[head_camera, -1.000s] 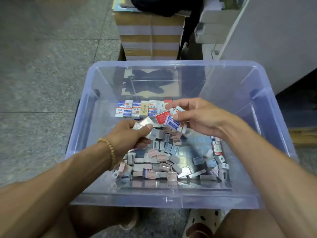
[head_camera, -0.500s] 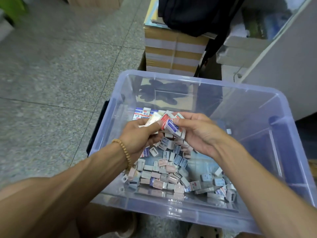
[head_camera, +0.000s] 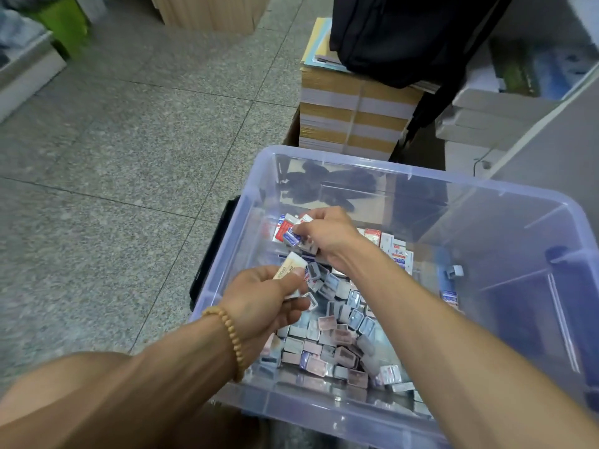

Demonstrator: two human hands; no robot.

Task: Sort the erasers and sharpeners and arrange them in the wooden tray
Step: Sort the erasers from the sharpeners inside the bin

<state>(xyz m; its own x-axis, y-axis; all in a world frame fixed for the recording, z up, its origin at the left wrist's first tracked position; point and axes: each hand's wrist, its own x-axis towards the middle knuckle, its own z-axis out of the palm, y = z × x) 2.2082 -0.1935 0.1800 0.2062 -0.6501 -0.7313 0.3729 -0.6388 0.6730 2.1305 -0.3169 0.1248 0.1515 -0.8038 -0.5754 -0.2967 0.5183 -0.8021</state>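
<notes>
A clear plastic bin on the floor holds a loose heap of small sharpeners and a row of wrapped erasers along its far side. My left hand, with a bead bracelet at the wrist, pinches a cream-wrapped eraser above the heap. My right hand is farther back in the bin and grips a few red, white and blue wrapped erasers. No wooden tray is in view.
A stack of bound paper with a black bag on top stands just behind the bin. White boxes and a grey panel lie to the right. Grey tiled floor spreads to the left.
My hands were together half a second ago and have moved apart: the left drew back toward me with the cream eraser, the right moved farther back. The camera swung left.
</notes>
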